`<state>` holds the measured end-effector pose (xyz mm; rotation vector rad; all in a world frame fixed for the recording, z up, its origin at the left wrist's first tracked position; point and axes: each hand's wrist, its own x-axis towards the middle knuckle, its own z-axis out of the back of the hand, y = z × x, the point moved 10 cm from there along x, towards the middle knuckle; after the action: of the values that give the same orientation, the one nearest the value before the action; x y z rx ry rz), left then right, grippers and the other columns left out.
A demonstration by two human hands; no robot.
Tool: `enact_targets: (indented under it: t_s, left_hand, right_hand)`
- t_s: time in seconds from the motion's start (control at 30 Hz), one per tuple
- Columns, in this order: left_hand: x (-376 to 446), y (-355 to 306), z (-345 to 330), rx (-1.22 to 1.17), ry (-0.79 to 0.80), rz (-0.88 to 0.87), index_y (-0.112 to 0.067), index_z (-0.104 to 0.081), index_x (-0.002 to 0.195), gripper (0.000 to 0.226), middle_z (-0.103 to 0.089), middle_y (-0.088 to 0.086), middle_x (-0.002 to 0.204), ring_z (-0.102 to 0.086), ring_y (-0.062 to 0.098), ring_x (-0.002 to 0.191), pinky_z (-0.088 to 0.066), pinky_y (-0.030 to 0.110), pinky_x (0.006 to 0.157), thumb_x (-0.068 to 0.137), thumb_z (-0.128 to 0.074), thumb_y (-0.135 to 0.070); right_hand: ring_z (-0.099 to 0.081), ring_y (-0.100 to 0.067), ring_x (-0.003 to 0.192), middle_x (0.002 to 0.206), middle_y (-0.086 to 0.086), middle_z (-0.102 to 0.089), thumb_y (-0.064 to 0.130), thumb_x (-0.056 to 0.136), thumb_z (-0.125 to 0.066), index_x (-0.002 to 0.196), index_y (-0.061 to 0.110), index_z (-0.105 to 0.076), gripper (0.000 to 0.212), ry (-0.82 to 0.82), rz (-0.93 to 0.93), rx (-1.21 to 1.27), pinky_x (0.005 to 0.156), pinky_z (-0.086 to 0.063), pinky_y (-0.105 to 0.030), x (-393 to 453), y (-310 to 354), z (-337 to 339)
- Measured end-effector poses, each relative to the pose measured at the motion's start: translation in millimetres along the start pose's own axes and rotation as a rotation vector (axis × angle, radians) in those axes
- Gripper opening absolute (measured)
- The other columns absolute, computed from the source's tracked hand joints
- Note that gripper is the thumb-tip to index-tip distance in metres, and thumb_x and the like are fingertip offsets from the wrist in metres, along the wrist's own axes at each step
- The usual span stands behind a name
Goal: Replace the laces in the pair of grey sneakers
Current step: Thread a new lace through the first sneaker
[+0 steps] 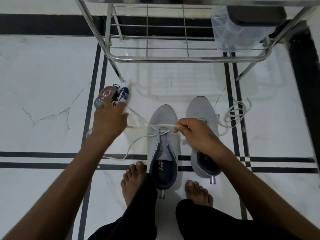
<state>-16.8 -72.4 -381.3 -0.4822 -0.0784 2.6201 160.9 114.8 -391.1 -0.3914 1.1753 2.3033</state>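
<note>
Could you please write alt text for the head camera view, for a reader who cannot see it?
A person's right hand pinches a white lace threaded through a grey sneaker; the left hand reaches toward a small package on the marble floor.

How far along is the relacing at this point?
Early. Done: a white lace crosses only the bottom eyelets of the near sneaker. In hand: the right hand pinches that lace; the left hand reaches to a packet. Left: the upper eyelets, and the far sneaker, with a loose lace beside it.
</note>
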Motion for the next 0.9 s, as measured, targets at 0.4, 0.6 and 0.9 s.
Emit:
enact_targets:
  t_s: [0.4,0.6,0.9]
  left_hand:
    - [-28,-64,-41,-0.533,0.163,-0.311,-0.026,-0.077,0.089,0.008,-0.070,-0.014,0.078,-0.064,0.001,0.071,-0.053,0.031,0.075,0.082,-0.079,-0.027]
    - [-39,-69,-51,-0.451,0.116,-0.459,-0.025,-0.072,0.116,0.028,-0.071,-0.007,0.108,-0.065,0.012,0.096,-0.052,0.037,0.085,0.088,-0.073,-0.026]
    - [-25,-75,-56,-0.529,0.091,-0.395,-0.026,-0.078,0.094,0.009,-0.072,-0.009,0.073,-0.067,0.010,0.069,-0.053,0.038,0.071,0.091,-0.069,-0.027]
  right_hand:
    - [-0.061,-0.005,0.053,0.065,0.005,-0.069,0.016,0.096,-0.065,0.087,0.015,-0.074,0.013,-0.005,-0.075,0.372,0.052,-0.050,-0.022,16,-13,-47]
    - [-0.065,-0.002,0.068,0.072,0.010,-0.071,0.025,0.088,-0.075,0.082,0.024,-0.077,0.007,-0.086,-0.069,0.305,0.067,-0.052,-0.019,17,-25,-51]
    - [-0.062,-0.010,0.073,0.080,0.005,-0.066,0.063,0.089,-0.057,0.089,0.024,-0.069,0.041,-0.087,-0.219,0.370,0.070,-0.052,-0.035,16,-43,-43]
